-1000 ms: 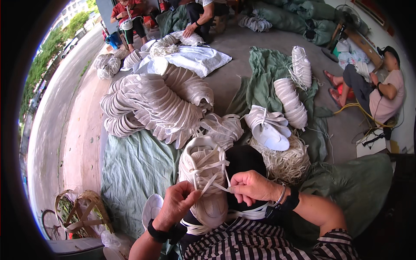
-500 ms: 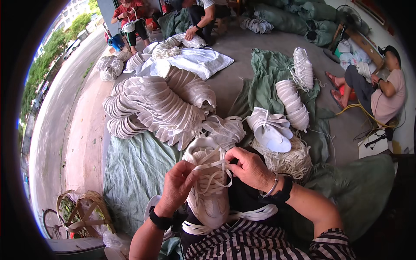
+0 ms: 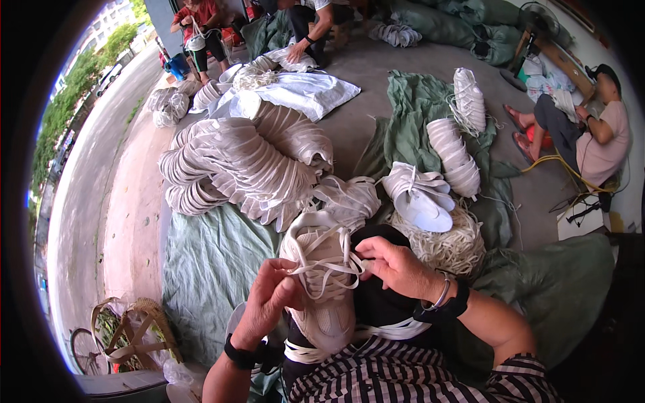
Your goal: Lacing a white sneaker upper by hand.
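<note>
Shoe (image 3: 321,282), cream-white, is held on the lap w/ its long axis running away from the body, toe end toward the stomach, opening toward the piles ahead. Lace (image 3: 327,267) is crossed over the tongue betw. both hands. Left hand (image 3: 269,302) is set at the shoe's left side, fingers closed on a lace end; right hand (image 3: 396,269) is set at the right side, thumb & forefinger pinched on the other end, just beside the eyelets. Both are about equally near; the lace lies straight betw. them, across the shoe's axis. No surface is used: the work is done on the lap, over a green tarp (image 3: 208,262) spread on the concrete floor. Close ahead, stacked white uppers (image 3: 235,168), a flat white insole pile (image 3: 420,201) & a heap of loose laces (image 3: 443,245) are seen. A woven basket (image 3: 127,329) is placed at lower left. Other people are seated well apart at the far edge & at right. Room around the hands is tight but unobstructed.
</note>
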`<state>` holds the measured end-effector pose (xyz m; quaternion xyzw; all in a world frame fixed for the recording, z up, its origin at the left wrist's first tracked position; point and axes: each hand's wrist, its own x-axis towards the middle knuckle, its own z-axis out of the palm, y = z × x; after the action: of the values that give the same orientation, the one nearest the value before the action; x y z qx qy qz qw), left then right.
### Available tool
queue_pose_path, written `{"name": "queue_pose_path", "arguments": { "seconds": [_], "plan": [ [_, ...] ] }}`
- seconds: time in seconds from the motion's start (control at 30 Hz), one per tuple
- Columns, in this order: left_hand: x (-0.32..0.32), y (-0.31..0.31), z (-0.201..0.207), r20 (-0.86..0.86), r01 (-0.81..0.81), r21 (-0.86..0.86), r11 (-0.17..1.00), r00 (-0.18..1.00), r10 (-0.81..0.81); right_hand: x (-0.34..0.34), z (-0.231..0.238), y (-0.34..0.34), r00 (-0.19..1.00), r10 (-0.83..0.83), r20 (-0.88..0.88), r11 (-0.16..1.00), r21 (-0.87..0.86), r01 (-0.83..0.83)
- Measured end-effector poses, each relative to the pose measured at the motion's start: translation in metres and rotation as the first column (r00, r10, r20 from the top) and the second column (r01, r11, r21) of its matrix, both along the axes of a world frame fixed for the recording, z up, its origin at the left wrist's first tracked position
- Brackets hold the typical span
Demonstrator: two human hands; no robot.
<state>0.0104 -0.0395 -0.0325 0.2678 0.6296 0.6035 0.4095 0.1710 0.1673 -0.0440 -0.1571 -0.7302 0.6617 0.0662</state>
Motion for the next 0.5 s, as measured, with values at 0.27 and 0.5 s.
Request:
{"name": "queue_pose_path", "arguments": {
  "seconds": [0.27, 0.5],
  "plan": [
    [0.004, 0.009, -0.011, -0.432, -0.181, -0.149, 0.972, 0.896, 0.101, -0.021, 0.011, -0.005, 0.958, 0.062, 0.279, 0.992, 0.087, -0.09],
    [0.005, 0.001, -0.006, -0.518, -0.199, -0.32, 0.926, 0.856, 0.005, -0.03, -0.006, -0.003, 0.932, 0.207, 0.299, 0.969, -0.19, -0.155]
  ]
}}
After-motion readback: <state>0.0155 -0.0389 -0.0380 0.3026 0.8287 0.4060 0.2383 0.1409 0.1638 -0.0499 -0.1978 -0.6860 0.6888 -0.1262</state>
